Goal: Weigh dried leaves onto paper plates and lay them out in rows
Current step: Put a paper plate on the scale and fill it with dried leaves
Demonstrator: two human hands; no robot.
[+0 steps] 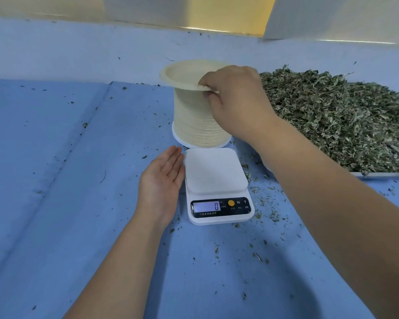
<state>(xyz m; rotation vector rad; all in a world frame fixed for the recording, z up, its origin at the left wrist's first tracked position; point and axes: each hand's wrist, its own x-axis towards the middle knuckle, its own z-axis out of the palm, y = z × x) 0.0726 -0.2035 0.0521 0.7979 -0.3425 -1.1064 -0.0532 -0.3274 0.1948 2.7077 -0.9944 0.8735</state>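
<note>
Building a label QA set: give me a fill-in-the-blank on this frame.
The right hand pinches the rim of the top ____ of the stack.
The display of the scale reads ____.
The dried leaves are heaped to the ____ of the stack.
Missing: plate; 0; right.

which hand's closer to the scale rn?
Left. The left hand lies open right beside the left edge of the scale; whether it touches is unclear. The right hand is behind the scale, pinching the rim of the top plate on the stack.
</note>
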